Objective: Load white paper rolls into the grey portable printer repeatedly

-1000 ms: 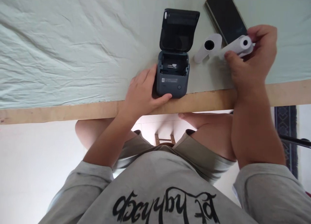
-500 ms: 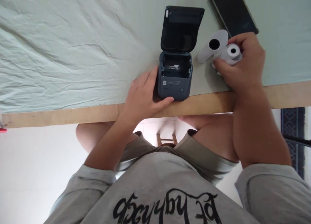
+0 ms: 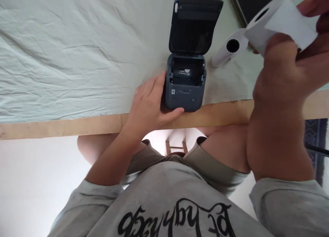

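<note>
A small dark portable printer [image 3: 185,96] stands at the table's front edge, its lid [image 3: 194,27] flipped up and its paper bay showing no roll. My left hand [image 3: 149,103] cups the printer's near left corner, fingers along the side and thumb across the front. Raised at the upper right, my right hand [image 3: 285,63] grips a white paper roll [image 3: 262,29], with a loose end of paper hanging over my fingers. A second white paper roll [image 3: 221,55] with a black core stands on the cloth between the printer and my right hand.
A dark flat phone-like slab [image 3: 249,5] lies at the top right, partly behind the held roll. Pale green wrinkled cloth [image 3: 77,58] covers the table, bordered by a wooden front edge [image 3: 77,125]. My knees are beneath it.
My right hand has lifted the smaller paper roll off the cloth, up and to the right, and turned it. My left hand remains at the printer.
</note>
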`<state>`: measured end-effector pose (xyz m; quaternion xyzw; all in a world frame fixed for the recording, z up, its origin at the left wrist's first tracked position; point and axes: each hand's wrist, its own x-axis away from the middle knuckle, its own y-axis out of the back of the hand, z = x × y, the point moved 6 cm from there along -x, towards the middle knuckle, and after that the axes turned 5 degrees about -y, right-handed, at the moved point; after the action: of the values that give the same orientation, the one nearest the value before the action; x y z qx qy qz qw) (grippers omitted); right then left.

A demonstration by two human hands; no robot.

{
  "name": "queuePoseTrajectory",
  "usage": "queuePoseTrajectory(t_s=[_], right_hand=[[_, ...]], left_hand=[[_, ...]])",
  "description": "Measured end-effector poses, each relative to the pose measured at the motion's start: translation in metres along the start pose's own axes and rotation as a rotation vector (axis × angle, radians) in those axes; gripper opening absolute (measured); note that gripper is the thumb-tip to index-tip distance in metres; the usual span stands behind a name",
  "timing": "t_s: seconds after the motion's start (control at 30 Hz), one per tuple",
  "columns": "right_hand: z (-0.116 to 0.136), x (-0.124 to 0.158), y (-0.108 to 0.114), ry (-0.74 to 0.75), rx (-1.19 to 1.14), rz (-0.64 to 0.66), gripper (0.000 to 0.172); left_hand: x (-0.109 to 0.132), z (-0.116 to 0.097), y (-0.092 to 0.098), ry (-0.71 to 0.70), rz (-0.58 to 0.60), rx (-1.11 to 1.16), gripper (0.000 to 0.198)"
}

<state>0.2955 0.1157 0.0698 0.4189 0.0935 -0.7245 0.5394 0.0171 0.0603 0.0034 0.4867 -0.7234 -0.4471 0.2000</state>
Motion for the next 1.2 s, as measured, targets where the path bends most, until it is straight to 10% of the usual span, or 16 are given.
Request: queuePoseTrajectory(t_s=[0.23, 0.43, 0.7, 0.87, 1.07, 1.2], right_hand=[[0.063, 0.014, -0.071, 0.238, -0.085, 0.188, 0.018], [0.066, 0.026, -0.093, -0.052, -0.169, 0.408, 0.021], [0.095, 0.036, -0.110, -0.093, -0.190, 0.534, 0.030], [0.091, 0.034, -0.096, -0.006, -0.168, 0.514, 0.013], [0.100, 0.040, -0.084, 0.226, -0.300, 0.232, 0.010], [0.100, 0.044, -0.089, 0.227, -0.273, 0.229, 0.011]], left_hand=[[0.003, 0.004, 0.000, -0.037, -0.075, 0.066, 0.099], [0.008, -0.005, 0.026, -0.271, -0.424, 0.330, 0.073], [0.012, -0.013, 0.035, -0.323, -0.590, 0.350, 0.033], [0.009, -0.007, 0.028, -0.216, -0.495, 0.634, 0.034], [0.003, -0.013, 0.013, -0.046, -0.106, 1.446, 0.059], [0.003, -0.013, 0.013, 0.009, -0.024, 1.420, 0.056]])
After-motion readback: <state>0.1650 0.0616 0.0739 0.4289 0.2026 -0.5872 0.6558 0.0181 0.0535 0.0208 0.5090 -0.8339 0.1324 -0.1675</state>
